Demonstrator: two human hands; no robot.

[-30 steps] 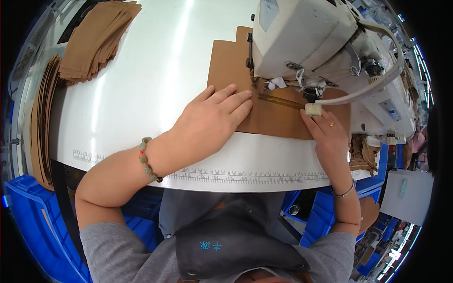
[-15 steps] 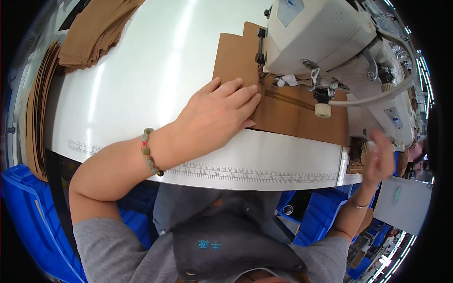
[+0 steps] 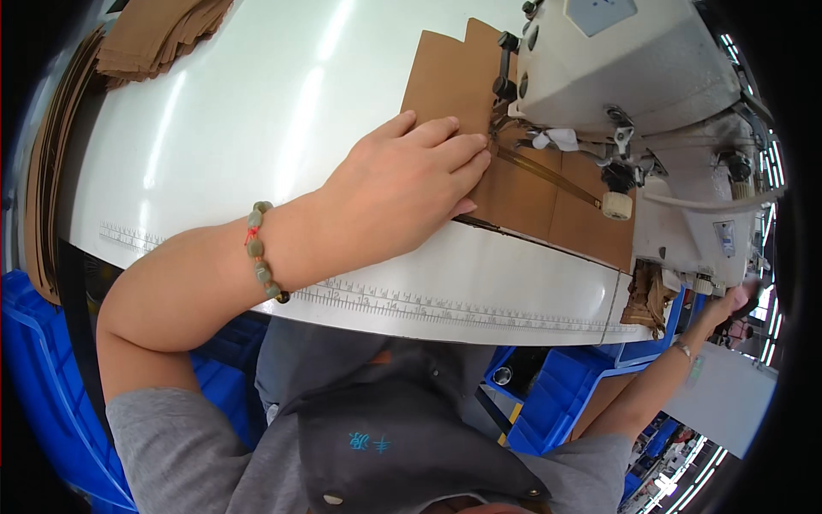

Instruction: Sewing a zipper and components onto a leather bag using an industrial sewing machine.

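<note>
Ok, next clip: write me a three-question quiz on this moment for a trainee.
1. Multiple choice: which hand rests on the flat brown sheet panel? A. left; B. right; C. neither.
2. True or false: the green-beaded round bracelet is worn on the left.
3. Short answer: what bulky white machine overhangs the panel?

Key: 1. A, the bare left hand. 2. True. 3. A sewing machine.

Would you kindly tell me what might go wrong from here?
The left hand lies close to the bulky white sewing machine, so it might get caught if the machine runs. Only that hand rests on the flat brown panel; the right hand is away from it, so the panel's right side could swing askew.
</note>
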